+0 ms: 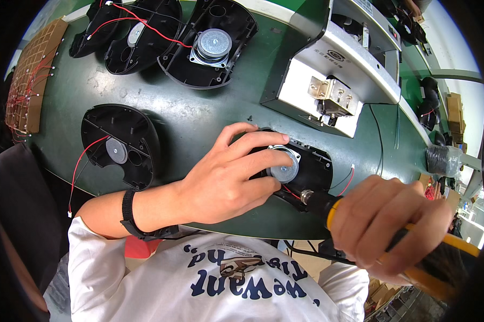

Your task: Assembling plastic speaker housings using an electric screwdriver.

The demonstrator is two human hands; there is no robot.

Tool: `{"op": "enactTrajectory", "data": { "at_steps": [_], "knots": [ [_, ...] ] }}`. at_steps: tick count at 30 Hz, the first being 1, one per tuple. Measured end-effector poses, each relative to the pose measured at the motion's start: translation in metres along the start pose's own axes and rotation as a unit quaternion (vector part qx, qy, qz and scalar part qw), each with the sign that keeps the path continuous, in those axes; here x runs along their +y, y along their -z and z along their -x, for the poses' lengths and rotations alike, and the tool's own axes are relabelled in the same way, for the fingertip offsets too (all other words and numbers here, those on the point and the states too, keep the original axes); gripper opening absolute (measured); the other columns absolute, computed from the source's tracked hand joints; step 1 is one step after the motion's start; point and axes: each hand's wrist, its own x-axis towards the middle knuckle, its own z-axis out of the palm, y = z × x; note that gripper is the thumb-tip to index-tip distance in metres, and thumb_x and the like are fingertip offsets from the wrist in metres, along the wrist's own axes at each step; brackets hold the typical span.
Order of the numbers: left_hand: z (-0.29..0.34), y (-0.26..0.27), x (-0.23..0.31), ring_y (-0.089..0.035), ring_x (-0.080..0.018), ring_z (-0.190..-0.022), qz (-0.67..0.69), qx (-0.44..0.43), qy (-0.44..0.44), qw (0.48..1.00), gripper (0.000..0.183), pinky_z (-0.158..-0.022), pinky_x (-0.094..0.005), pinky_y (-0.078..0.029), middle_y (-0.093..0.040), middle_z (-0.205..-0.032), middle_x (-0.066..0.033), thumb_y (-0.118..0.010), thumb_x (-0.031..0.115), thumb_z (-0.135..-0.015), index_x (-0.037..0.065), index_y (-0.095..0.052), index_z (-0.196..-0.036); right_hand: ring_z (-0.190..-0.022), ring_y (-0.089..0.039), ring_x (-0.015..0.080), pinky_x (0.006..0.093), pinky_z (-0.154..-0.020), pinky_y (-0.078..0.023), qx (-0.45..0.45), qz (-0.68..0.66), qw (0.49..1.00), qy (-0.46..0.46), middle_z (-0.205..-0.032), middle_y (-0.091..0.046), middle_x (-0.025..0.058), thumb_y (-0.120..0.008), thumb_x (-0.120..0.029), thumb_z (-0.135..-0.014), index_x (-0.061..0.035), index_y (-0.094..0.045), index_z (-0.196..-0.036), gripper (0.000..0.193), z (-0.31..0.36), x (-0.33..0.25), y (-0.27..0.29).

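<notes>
My left hand [236, 172], with a black watch strap on its wrist, is curled over a black plastic speaker housing [317, 172]. Its fingers press around the round grey speaker [283, 165] set inside. An electric screwdriver [325, 206], black with yellow parts, is gripped in my right hand [384, 225]. The metal nose of the tool points left and reaches the near edge of the housing, close to my left fingertips; the bit's tip cannot be made out. A thin red and black wire pair [349, 180] trails from the housing's right side.
A metal screw-feeder machine [328, 59] stands behind the housing. More black housings with speakers lie at the left [121, 145] and the back [210, 48], trailing wires. At the far left is a cardboard divider tray [32, 75] on the green table [199, 115].
</notes>
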Motion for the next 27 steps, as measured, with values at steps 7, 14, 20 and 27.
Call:
{"op": "enactTrajectory", "data": {
  "at_steps": [7,14,20,27],
  "knots": [
    [-0.003,-0.005,0.003,-0.059,-0.0345,-0.130,0.000,0.004,0.003,1.000,0.026,-0.103,-0.0563,-0.044,-0.070,-0.123,-0.0070,-0.088,0.009,-0.064,0.008,-0.076,-0.087,-0.049,-0.064,0.0200,0.0334,-0.048,-0.057,-0.019,-0.025,0.999,-0.027,-0.069,-0.067,0.0053,-0.078,-0.026,-0.097,-0.0090,-0.063,-0.090,0.023,0.004,0.004,0.006],
    [-0.002,-0.005,0.003,-0.058,-0.0328,-0.131,0.007,-0.003,0.010,1.000,0.025,-0.104,-0.0558,-0.044,-0.070,-0.123,-0.0055,-0.088,0.009,-0.065,0.008,-0.076,-0.086,-0.051,-0.066,0.0215,0.0347,-0.051,-0.059,-0.070,0.003,0.997,-0.040,-0.072,-0.069,0.0067,-0.079,-0.018,-0.095,-0.0109,-0.061,-0.103,0.021,-0.005,-0.004,0.018],
    [-0.001,-0.002,0.002,-0.058,-0.0334,-0.131,0.005,0.002,0.006,1.000,0.024,-0.104,-0.0557,-0.044,-0.070,-0.124,-0.0058,-0.088,0.009,-0.065,0.008,-0.076,-0.086,-0.056,-0.068,0.0235,0.0364,-0.054,-0.060,-0.159,-0.042,0.986,-0.038,-0.078,-0.070,0.0092,-0.078,-0.014,-0.096,-0.0088,-0.059,-0.109,0.023,-0.009,-0.003,0.025],
    [-0.006,-0.010,0.016,-0.058,-0.0337,-0.131,-0.002,-0.001,0.005,1.000,0.024,-0.103,-0.0555,-0.044,-0.070,-0.124,-0.0062,-0.088,0.008,-0.065,0.008,-0.076,-0.086,-0.056,-0.068,0.0231,0.0355,-0.052,-0.058,-0.134,-0.021,0.990,-0.051,-0.076,-0.069,0.0082,-0.076,-0.019,-0.098,-0.0086,-0.060,-0.106,0.021,0.005,-0.014,0.024]
  ]
}}
